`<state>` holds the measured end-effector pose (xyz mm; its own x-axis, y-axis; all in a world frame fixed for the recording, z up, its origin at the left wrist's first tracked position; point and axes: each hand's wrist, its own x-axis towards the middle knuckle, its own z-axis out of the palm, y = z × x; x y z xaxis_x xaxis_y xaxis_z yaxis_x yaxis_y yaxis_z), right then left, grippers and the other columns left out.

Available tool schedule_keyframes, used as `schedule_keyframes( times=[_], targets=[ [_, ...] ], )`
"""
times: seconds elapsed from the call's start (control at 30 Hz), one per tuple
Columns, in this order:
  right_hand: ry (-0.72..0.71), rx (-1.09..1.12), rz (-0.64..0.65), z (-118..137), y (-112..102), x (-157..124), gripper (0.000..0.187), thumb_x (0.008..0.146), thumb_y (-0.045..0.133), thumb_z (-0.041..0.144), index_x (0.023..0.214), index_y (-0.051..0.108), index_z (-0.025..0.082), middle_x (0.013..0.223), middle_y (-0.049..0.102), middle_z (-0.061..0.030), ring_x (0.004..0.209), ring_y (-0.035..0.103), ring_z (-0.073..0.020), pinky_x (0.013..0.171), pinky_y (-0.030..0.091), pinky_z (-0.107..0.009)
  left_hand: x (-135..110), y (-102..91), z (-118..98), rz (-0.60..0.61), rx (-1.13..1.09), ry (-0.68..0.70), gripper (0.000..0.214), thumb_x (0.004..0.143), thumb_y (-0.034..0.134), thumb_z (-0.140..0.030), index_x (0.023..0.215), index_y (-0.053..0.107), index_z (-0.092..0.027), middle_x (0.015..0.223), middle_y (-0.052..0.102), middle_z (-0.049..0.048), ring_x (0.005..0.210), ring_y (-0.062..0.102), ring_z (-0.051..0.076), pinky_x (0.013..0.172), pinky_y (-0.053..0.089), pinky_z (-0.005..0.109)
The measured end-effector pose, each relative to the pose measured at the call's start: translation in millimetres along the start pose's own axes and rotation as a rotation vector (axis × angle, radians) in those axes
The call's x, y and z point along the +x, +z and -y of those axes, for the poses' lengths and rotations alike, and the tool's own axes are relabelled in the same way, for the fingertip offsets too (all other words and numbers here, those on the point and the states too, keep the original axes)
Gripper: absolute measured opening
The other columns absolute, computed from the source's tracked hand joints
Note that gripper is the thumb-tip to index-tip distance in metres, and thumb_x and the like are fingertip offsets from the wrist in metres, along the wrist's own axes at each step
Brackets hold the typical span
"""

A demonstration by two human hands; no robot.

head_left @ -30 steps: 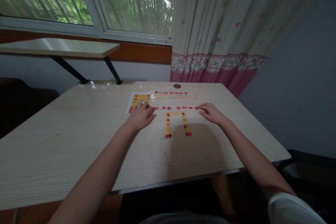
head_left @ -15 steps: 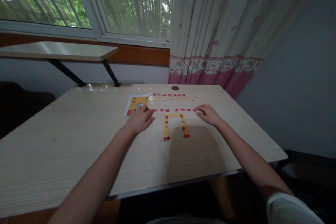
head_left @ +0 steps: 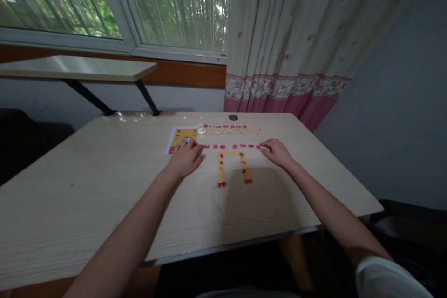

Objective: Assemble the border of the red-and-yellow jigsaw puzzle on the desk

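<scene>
My left hand (head_left: 186, 157) rests palm down on the lower right part of a yellow picture sheet (head_left: 186, 133), fingers and thumb apart. Just past its index fingertip lies the leftmost red jigsaw piece (head_left: 206, 146) of a spaced row. At the other end of that row, the fingertips of my right hand (head_left: 277, 152) touch or nearly touch the last red jigsaw piece (head_left: 258, 146); its thumb stands apart from the index finger. Between and below my hands is a joined yellow puzzle border (head_left: 232, 153), shaped like an upside-down U with red lower ends.
Behind the red row, more rows of loose yellow, white and red pieces (head_left: 230, 130) lie on the pale wooden table (head_left: 104, 186). A round brown grommet (head_left: 233, 117) sits near the back edge. A raised shelf (head_left: 80, 67) stands back left; a curtain (head_left: 279, 56) hangs behind.
My left fingertips have drawn back slightly leftward, showing more of the leftmost red piece. My right hand has barely moved; the puzzle border has stayed put.
</scene>
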<state>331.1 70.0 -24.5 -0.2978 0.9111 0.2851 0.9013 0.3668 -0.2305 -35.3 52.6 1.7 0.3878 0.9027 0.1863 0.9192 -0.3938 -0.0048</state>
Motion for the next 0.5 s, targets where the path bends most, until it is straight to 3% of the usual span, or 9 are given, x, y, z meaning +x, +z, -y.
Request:
schedule_keyframes(
  times=[0.3, 0.5],
  targets=[
    [0.036, 0.082, -0.037, 0.0, 4.7, 2.9, 0.024, 0.082, 0.054, 0.038, 0.090, 0.068, 0.020, 0.096, 0.067, -0.0072, 0.092, 0.059, -0.0214, 0.086, 0.042, -0.037, -1.2, -1.8, -2.6, -0.029, 0.004, 0.003, 0.039, 0.088, 0.037, -0.044, 0.115, 0.056, -0.022, 0.113, 0.051, 0.0118, 0.105, 0.044, 0.032, 0.086, 0.036, 0.045],
    [0.016, 0.076, -0.034, -0.3, 5.8, 3.5, 0.031, 0.083, 0.053, 0.038, 0.105, 0.066, 0.021, 0.103, 0.066, -0.0080, 0.096, 0.058, -0.0214, 0.086, 0.041, -0.036, -0.3, -0.5, -4.0, -0.042, 0.003, 0.008, 0.038, 0.087, 0.039, -0.042, 0.113, 0.058, -0.020, 0.112, 0.052, 0.0121, 0.106, 0.043, 0.032, 0.087, 0.035, 0.045]
  ],
)
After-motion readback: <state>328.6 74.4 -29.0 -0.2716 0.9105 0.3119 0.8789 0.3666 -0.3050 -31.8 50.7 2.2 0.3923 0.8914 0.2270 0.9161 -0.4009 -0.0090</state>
